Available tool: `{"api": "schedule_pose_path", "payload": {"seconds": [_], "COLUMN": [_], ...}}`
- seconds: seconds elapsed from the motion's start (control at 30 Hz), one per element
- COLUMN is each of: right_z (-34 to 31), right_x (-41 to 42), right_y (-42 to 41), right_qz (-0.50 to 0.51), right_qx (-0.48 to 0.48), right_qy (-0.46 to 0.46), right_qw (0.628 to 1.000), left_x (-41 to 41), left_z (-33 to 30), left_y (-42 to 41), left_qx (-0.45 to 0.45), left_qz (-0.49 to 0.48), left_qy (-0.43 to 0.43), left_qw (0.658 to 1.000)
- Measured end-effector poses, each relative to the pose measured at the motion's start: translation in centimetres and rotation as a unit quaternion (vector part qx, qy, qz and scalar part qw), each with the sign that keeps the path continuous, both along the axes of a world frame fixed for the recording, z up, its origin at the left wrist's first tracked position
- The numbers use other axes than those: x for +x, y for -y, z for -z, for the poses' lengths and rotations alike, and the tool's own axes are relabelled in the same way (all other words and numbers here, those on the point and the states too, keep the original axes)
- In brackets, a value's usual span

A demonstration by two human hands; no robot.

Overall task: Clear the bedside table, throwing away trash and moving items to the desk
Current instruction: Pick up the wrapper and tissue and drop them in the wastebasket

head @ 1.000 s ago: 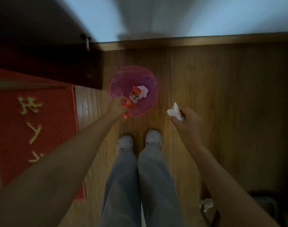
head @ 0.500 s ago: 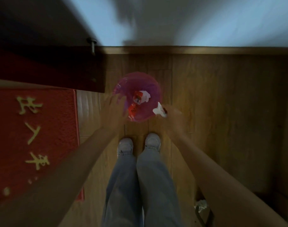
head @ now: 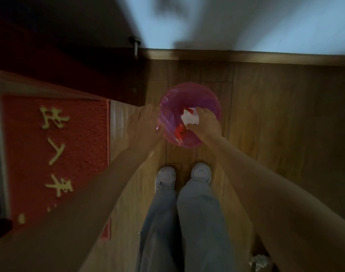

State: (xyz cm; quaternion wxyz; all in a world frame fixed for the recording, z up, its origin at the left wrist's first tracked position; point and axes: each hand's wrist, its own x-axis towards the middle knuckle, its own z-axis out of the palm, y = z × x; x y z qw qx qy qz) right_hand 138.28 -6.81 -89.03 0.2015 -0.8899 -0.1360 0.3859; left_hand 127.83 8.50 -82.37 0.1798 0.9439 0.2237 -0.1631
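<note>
A wooden floor (head: 275, 134) is filling most of the view, running up to a baseboard under a pale wall (head: 246, 22). A red doormat (head: 55, 154) with yellow characters is lying on the left, beside a dark door (head: 59, 46). The person's legs in grey jeans (head: 185, 222) are standing with white sneakers (head: 165, 178) just short of a bin lined with a pink bag (head: 211, 99). The right hand (head: 206, 124) is reaching over the bin, fingers closed on a crumpled white tissue (head: 190, 118) held inside the rim. The left hand (head: 143, 127) is hovering open and empty just beside the bin's left edge. A red wrapper (head: 180, 132) is lying inside the bag, beneath the tissue.
</note>
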Motion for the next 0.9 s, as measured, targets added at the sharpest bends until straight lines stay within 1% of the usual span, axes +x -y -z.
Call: {"api": "schedule_pose_path", "payload": {"seconds": [0.07, 0.17, 0.23, 0.3, 0.37, 0.5, 0.6, 0.67, 0.8, 0.9], "right_z": [-0.8, -3.4, -6.0, -9.2, -12.8, -21.5, -28.8, -32.6, -41.3, -46.6], "right_x": [-0.1, 0.3, 0.7, 1.0, 1.2, 1.1, 0.3, -0.1, -1.0, -1.9], "right_y": [0.0, 0.6, 1.0, 1.4, 1.8, 3.3, 4.8, 5.8, 8.9, 11.3], "right_qz": [0.002, -0.016, -0.038, -0.056, -0.07, -0.087, -0.076, -0.073, -0.06, -0.051], "right_qx": [0.01, 0.019, 0.021, 0.015, 0.006, 0.004, 0.022, 0.035, 0.045, 0.044], "right_qy": [0.012, 0.055, 0.084, 0.102, 0.114, 0.146, 0.173, 0.199, 0.276, 0.302], "right_qw": [1.0, 0.998, 0.996, 0.993, 0.991, 0.985, 0.982, 0.977, 0.958, 0.951], "left_x": [0.1, 0.5, 0.9, 1.4, 2.0, 2.2, 1.7, 1.6, 1.2, 1.4], "left_z": [-1.5, -3.8, -5.8, -8.2, -11.0, -18.3, -24.7, -27.7, -35.1, -39.9], "left_y": [-0.2, -0.7, -1.0, -1.1, -1.0, 0.3, 2.3, 3.3, 5.5, 6.9], "left_qx": [-0.001, 0.012, 0.027, 0.044, 0.056, 0.061, 0.06, 0.062, 0.073, 0.084], "left_qz": [-0.004, 0.018, 0.029, 0.046, 0.055, 0.05, 0.055, 0.05, 0.068, 0.1], "left_qy": [0.022, 0.024, 0.018, 0.03, 0.047, 0.031, 0.029, 0.034, 0.08, 0.121], "left_qw": [1.0, 0.999, 0.999, 0.998, 0.996, 0.996, 0.996, 0.996, 0.992, 0.984]}}
